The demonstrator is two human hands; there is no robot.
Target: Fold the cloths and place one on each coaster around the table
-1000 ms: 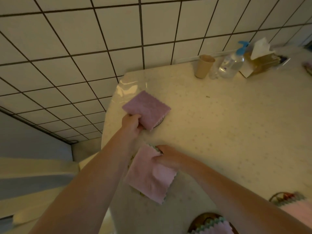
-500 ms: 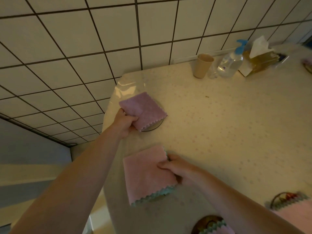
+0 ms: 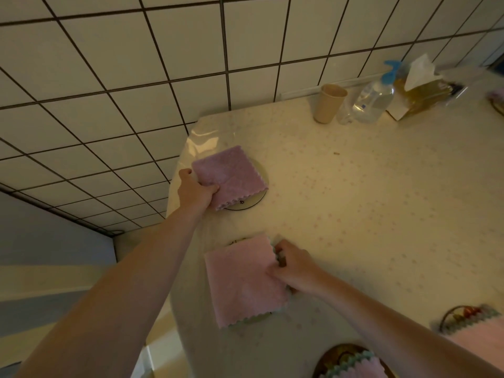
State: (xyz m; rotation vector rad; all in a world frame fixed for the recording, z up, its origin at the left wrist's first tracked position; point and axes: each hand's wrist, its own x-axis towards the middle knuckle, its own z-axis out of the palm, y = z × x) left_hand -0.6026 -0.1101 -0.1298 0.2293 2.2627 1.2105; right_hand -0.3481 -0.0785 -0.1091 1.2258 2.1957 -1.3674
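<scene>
A folded purple cloth (image 3: 228, 175) lies on a round white coaster (image 3: 255, 199) near the table's left edge. My left hand (image 3: 195, 190) grips its near left corner. Closer to me, a folded pink cloth (image 3: 241, 279) covers another coaster (image 3: 257, 319), which shows only at the rims. My right hand (image 3: 293, 268) pinches that cloth's right edge. Two more cloths rest on coasters, one (image 3: 362, 368) at the bottom edge and one (image 3: 482, 331) at the right edge.
The cream table (image 3: 381, 200) stands against a tiled wall. At the back stand a beige cup (image 3: 328, 103), a clear pump bottle (image 3: 377, 96) and a tissue pack (image 3: 424, 88). Another coaster (image 3: 497, 102) peeks in at the far right. The table's left edge drops to the floor.
Both cloths have come down flat onto their coasters. The pink cloth, hanging off the table edge a second ago, now lies spread over the near coaster. Both hands keep their hold.
</scene>
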